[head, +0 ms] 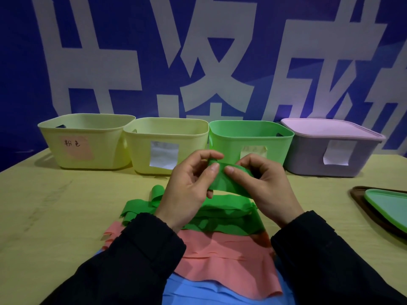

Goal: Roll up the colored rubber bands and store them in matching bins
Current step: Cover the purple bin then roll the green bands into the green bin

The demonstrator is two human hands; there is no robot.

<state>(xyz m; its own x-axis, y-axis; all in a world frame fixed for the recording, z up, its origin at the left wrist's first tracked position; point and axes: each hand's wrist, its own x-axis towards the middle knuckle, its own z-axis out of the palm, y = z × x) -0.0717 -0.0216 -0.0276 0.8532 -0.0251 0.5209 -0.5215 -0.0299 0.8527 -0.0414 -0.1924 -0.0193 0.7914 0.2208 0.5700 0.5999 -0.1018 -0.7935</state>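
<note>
Both hands, left hand (189,183) and right hand (262,183), pinch a green band (233,181) in curled fingers above the desk (55,205), rolling it. The green bin (251,139) looks empty; green, pink and blue bands remain.

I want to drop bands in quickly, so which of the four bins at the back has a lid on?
The purple bin, far right. A pink lid covers it; the two yellow bins and green bin are open-topped.

Green band (229,183) pinched aloft before green bin (251,139); green, pink, blue bands below
</note>
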